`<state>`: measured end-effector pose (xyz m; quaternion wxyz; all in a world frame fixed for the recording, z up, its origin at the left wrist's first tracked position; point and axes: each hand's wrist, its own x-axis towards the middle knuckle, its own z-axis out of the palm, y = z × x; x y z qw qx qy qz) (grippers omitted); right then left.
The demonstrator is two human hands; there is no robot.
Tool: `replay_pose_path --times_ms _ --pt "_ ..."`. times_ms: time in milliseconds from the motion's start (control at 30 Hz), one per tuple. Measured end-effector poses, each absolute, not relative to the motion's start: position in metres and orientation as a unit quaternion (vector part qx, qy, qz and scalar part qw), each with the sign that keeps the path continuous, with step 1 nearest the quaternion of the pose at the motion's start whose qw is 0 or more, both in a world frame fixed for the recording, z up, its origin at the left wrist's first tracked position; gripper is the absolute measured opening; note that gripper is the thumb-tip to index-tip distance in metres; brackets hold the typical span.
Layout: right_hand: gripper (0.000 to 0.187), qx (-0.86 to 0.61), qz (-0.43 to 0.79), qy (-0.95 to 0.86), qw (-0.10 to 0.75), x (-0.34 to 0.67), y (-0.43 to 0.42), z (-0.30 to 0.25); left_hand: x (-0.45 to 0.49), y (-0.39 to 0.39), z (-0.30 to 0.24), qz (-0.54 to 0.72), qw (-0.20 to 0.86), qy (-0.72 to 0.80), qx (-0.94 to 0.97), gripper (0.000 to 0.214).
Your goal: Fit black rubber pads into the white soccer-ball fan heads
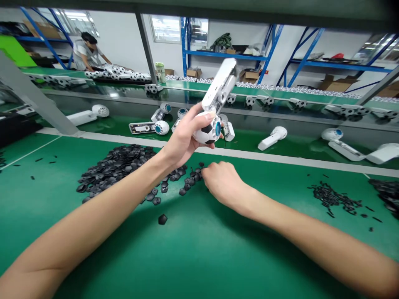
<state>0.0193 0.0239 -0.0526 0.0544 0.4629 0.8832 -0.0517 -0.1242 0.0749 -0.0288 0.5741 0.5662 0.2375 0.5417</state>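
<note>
My left hand (pixel 182 139) grips a white handheld device (pixel 220 85) by its soccer-ball-patterned round head (pixel 208 129), with the white handle pointing up and away. My right hand (pixel 221 180) rests on the green work surface (pixel 193 249), its curled fingertips at the edge of a spread of black pentagonal pieces (pixel 115 168). Whether those fingers pinch a piece is hidden. One loose black piece (pixel 162 219) lies apart, below both hands.
Beyond a pale rail, a green shelf holds several white devices (pixel 272 138), and a higher belt carries ball-patterned parts (pixel 249 101). Small black bits (pixel 332 197) lie at right. A person (pixel 87 52) works at back left. Blue racks hold cardboard boxes (pixel 338 83).
</note>
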Motion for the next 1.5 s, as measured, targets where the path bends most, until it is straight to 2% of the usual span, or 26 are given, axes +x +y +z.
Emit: replay_pose_path --times_ms 67,167,267,367,500,700,933,1033,1167,1367,1500 --pt "0.023 0.466 -0.074 0.881 0.039 0.036 0.025 -0.049 -0.126 0.074 -0.026 0.534 0.594 0.249 0.547 0.036" --pt "0.024 0.462 -0.157 0.872 -0.033 0.065 0.024 -0.042 -0.127 0.073 -0.022 0.518 0.635 0.231 0.525 0.026" --pt "0.021 0.443 -0.272 0.835 -0.183 0.088 0.021 -0.037 -0.124 0.072 -0.021 0.494 0.676 0.209 0.505 0.034" --pt "0.011 0.416 -0.323 0.785 -0.325 0.099 0.018 -0.031 -0.118 0.069 -0.024 0.479 0.674 0.221 0.517 0.045" --pt "0.020 0.396 -0.393 0.695 -0.454 0.101 0.015 -0.019 -0.108 0.064 -0.036 0.507 0.616 0.256 0.546 0.054" --pt "0.043 0.371 -0.508 0.620 -0.469 0.095 0.013 -0.010 -0.101 0.060 -0.065 0.550 0.491 0.272 0.618 0.062" --pt "0.043 0.353 -0.503 0.603 -0.508 0.085 0.011 -0.024 -0.103 0.045 -0.071 0.565 0.392 0.267 0.675 0.062" --pt "0.044 0.361 -0.483 0.632 -0.488 0.082 0.010 -0.026 -0.102 0.042 -0.068 0.570 0.336 0.290 0.691 0.063" --pt "0.047 0.375 -0.485 0.641 -0.462 0.081 0.009 -0.028 -0.100 0.042 -0.069 0.572 0.320 0.302 0.692 0.061" --pt "0.047 0.355 -0.509 0.611 -0.491 0.079 0.007 -0.033 -0.100 0.039 -0.068 0.581 0.342 0.293 0.677 0.063" --pt "0.045 0.357 -0.488 0.608 -0.514 0.076 0.004 -0.033 -0.100 0.037 -0.068 0.587 0.307 0.298 0.688 0.062"
